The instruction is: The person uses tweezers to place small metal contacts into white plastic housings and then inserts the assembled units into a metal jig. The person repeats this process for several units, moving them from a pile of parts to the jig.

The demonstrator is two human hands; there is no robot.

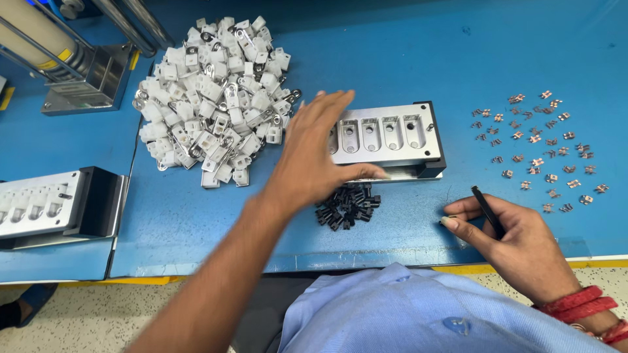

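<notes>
Here your left hand (313, 157) reaches out over the blue surface (405, 59) with its fingers (333, 108) spread wide and holding nothing; the thumb tip rests at the near edge of the metal fixture block (392, 140), and the fingertips lie across the block's left end. Just past those fingertips, to their right, runs the block's row of rounded pockets, each with a small hole. Under your palm and a little toward you sits a small heap of black plastic clips (348, 206), close beside the thumb but not touched by it. Beyond your fingers and off to their left lies a big pile of white plastic housings (216, 98) with bright metal tabs mixed in, near the fingertips yet apart from them.

Your right hand (513, 238) rests on the surface near its front edge, well apart from the left. Its fingers are curled partly closed around a thin black tool (487, 210), which lies across the palm and sticks up between the thumb and forefinger. Past these fingers, farther from you, small copper-coloured contacts (540, 147) are scattered loosely, none of them touched.

Far to the left of your left hand a second metal fixture (46, 202) sits at the edge, and a press frame (72, 62) stands behind it
</notes>
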